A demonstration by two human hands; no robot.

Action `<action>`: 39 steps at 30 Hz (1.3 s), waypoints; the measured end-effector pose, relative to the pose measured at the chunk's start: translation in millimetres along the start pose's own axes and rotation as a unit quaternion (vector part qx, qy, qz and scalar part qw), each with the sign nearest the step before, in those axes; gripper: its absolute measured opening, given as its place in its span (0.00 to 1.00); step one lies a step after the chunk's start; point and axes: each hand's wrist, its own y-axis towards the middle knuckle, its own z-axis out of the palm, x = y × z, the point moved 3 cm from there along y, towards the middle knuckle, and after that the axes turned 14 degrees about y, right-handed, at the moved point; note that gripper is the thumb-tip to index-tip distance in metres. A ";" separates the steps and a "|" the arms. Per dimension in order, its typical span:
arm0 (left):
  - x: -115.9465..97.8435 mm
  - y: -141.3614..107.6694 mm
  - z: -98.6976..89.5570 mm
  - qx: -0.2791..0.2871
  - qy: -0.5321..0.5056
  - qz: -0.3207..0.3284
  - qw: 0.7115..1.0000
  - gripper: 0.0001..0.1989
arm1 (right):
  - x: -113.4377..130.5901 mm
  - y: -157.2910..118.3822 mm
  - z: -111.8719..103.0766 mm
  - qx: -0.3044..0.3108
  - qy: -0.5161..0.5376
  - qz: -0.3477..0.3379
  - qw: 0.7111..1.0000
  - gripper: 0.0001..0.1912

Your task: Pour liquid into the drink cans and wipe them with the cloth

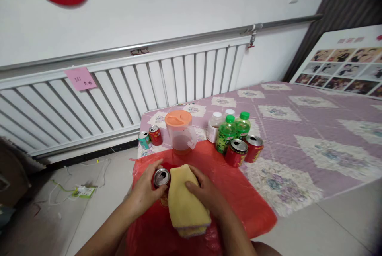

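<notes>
Gripping a can (161, 177), the left hand (147, 186) is beside the right hand (206, 189), clamped on a yellow cloth (187, 200).

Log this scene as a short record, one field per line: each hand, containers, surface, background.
Left hand: around an open can
Right hand: holding a folded yellow cloth beside that can
Beyond the hands: jug with orange lid
Left of jug: teal can, red can
Right of jug: two green-capped bottles; two white-capped bottles, one mostly hidden; two red cans
Surface: red sheet over part of a floral cover
Background: radiator, pink note
</notes>
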 end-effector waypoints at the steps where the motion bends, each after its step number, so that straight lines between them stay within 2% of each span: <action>1: -1.6 -0.2 -1.4 0.010 -0.003 0.007 1.000 0.34 | -0.9 1.0 -0.4 0.000 -0.008 0.003 1.000 0.36; 6: -5.0 -2.6 -6.3 0.088 -0.036 0.024 0.995 0.37 | -6.3 5.9 -5.7 -0.030 -0.091 0.002 0.995 0.33; 9: -5.5 -3.5 -5.8 0.112 -0.045 0.018 0.992 0.38 | -8.8 7.0 -7.0 -0.027 -0.086 0.000 0.996 0.33; 11: -6.1 -2.8 -5.1 0.094 -0.031 0.006 0.995 0.38 | -8.5 6.5 -6.5 -0.022 -0.074 0.000 0.997 0.33; 16: -3.7 1.0 -1.6 -0.002 0.038 -0.017 0.999 0.37 | -0.9 2.0 -3.3 -0.021 -0.022 -0.008 0.999 0.35; 19: -0.2 1.4 0.4 -0.020 0.062 -0.004 0.998 0.34 | 2.2 -0.4 -1.2 -0.012 0.024 -0.010 1.000 0.37; 23: -1.0 -0.6 -1.9 0.016 0.040 0.025 0.999 0.34 | 0.2 -0.8 -0.1 -0.002 0.051 0.001 0.999 0.37; 28: -6.5 -2.9 -7.2 0.099 -0.014 0.034 0.994 0.37 | -5.8 2.9 -4.8 -0.044 -0.004 0.012 0.999 0.35; 30: -6.7 -3.6 -6.8 0.112 -0.032 0.029 0.993 0.37 | -7.3 4.4 -5.9 -0.049 -0.013 0.013 0.999 0.36; 32: -5.4 -3.7 -4.8 0.097 -0.029 0.020 0.995 0.37 | -7.5 4.8 -5.9 -0.047 -0.012 0.015 0.999 0.35; 35: -2.3 -2.7 -1.4 0.031 0.003 -0.005 1.000 0.38 | -4.4 2.8 -4.2 -0.037 0.002 0.005 0.999 0.34; 37: -1.4 -1.8 0.0 -0.008 0.024 -0.018 1.000 0.39 | -1.8 0.5 -2.1 -0.018 0.029 0.004 0.999 0.34; 39: -1.7 -1.3 0.7 -0.021 0.041 -0.023 0.999 0.37 | 0.2 -1.8 0.0 0.005 0.067 0.009 0.998 0.35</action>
